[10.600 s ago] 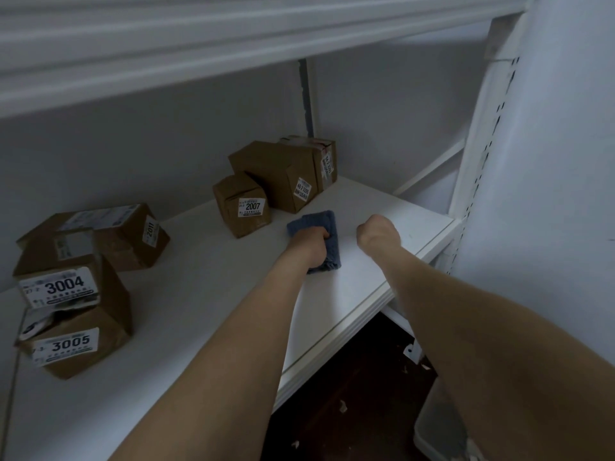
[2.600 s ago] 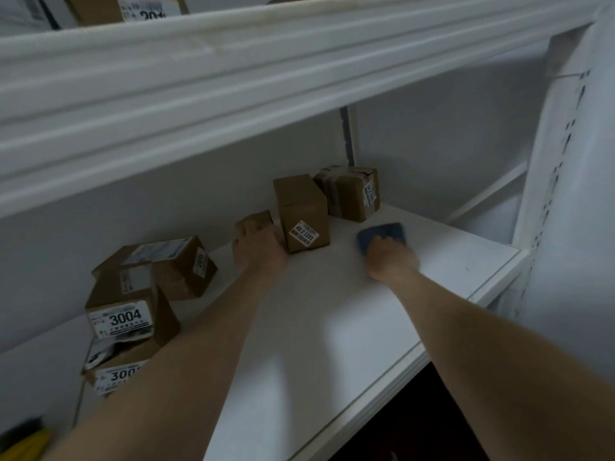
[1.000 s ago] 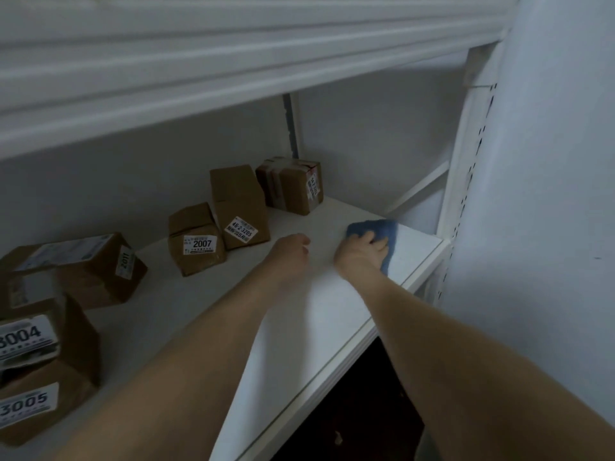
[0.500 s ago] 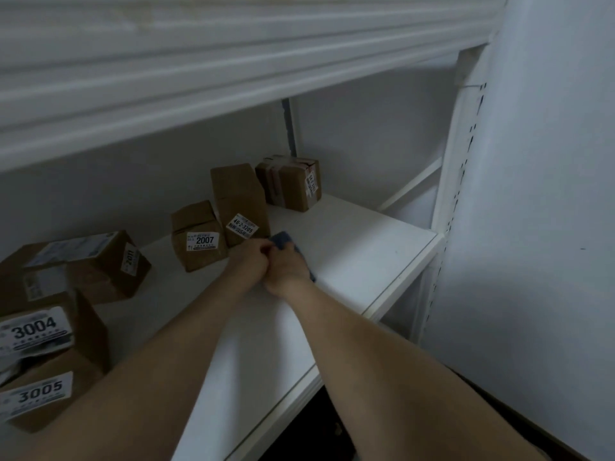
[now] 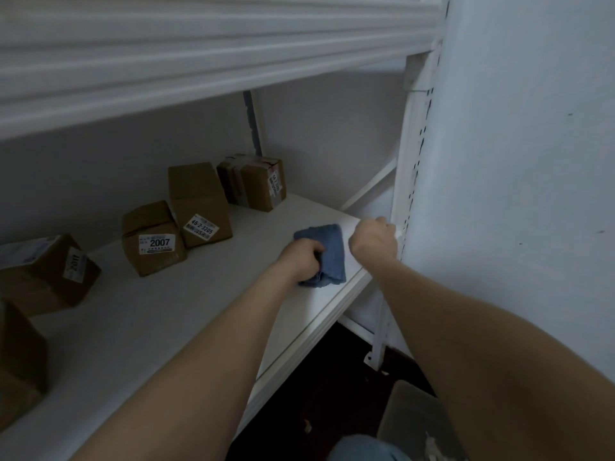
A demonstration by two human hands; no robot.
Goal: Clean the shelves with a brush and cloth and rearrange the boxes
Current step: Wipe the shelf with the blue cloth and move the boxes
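The left hand (image 5: 301,261) grips a folded blue cloth (image 5: 327,251), fingers curled round its near edge; the cloth lies on the white shelf (image 5: 166,327) close to the front right corner. The right hand (image 5: 372,239) sits just beside the upright post (image 5: 412,161) with its fingers curled away from the camera, so whether they hold anything cannot be told. Toward the back wall, the box marked 2007 (image 5: 151,239) and the box marked 46-2-3205 (image 5: 199,204) are legible, the taped box (image 5: 254,181) has a blurred label, and the box marked 2011 (image 5: 43,271) and the lower-left box (image 5: 20,354) are cut off by the frame edge.
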